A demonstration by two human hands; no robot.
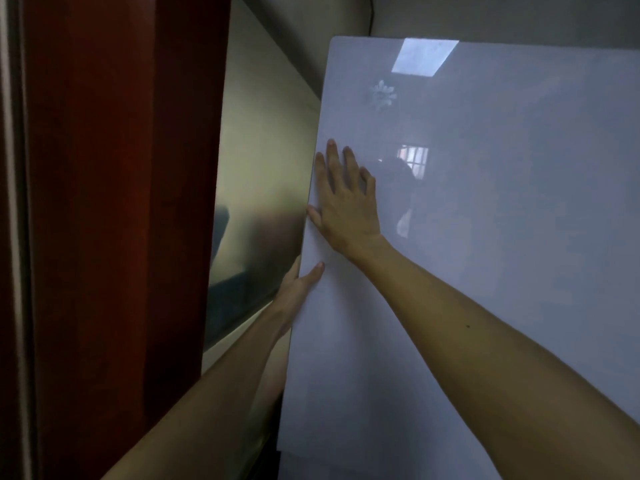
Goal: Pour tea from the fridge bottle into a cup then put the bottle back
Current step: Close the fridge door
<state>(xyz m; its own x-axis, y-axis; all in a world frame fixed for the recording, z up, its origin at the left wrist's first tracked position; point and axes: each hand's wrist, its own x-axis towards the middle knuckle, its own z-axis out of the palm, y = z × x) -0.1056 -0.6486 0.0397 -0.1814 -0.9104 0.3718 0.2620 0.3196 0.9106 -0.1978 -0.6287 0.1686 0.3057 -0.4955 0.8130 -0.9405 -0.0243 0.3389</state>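
Bottle and cup are out of sight; I guess the bottle sits behind the white door [485,237]. My left hand [294,289] hooks the door's edge, thumb in front, fingers hidden behind. My right hand [346,209] lies flat, fingers spread. I should pull at the edge slowly and keep the door steady.
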